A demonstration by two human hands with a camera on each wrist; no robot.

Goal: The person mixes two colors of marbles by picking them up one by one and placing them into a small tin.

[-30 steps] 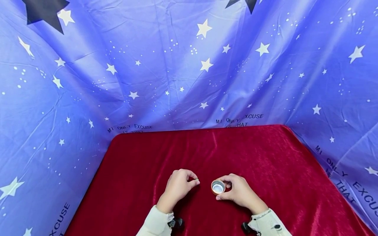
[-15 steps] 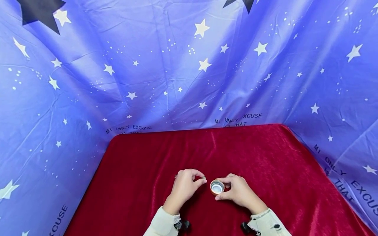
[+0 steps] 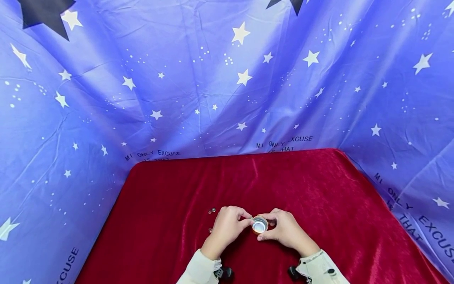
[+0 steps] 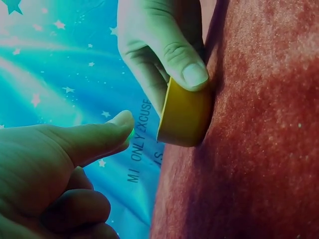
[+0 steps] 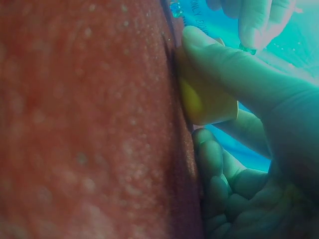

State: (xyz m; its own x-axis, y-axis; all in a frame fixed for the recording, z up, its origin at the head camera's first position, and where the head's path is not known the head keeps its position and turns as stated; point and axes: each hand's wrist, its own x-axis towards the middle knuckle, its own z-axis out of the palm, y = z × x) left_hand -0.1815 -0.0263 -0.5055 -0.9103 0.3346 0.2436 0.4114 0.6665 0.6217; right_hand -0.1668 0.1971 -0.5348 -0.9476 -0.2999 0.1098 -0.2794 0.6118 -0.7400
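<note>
The small round cup is plain yellow-orange outside and shiny silver within. The velvet cloth is deep crimson, streaked with a paler sheen. Behind it, the backdrop curtain runs blue to violet — patterned with white stars and dots, black lettering and larger near-black stars. The left sleeve and right sleeve are off-white, the wrist cameras black. The pinched bead shows green; the loose beads look greyish-green and glassy — too small to be certain.
</note>
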